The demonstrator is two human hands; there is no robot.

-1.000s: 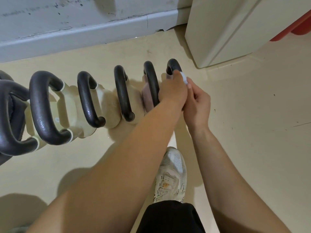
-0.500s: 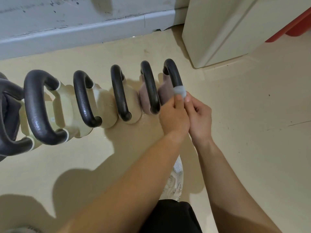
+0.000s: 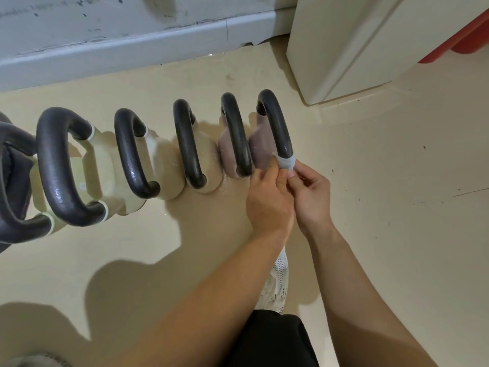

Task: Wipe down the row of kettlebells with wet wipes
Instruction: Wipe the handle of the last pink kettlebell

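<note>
1. A row of kettlebells (image 3: 148,160) stands on the beige floor (image 3: 397,207), parallel to the grey skirting board (image 3: 132,51), black handles up; the bodies run from cream on the left to mauve on the right.
2. The rightmost kettlebell (image 3: 260,149) is the end of the row, near a cream cabinet (image 3: 344,49).
3. A wet wipe (image 3: 286,162) is wrapped around the near, lower end of its handle (image 3: 275,123).
4. The left hand (image 3: 270,202) pinches the wipe from the left, fingertips pressed together on it.
5. The right hand (image 3: 312,197) pinches the wipe's right side, its grip likewise closed on it.
6. A white shoe (image 3: 276,284) rests on the floor below the hands.
</note>
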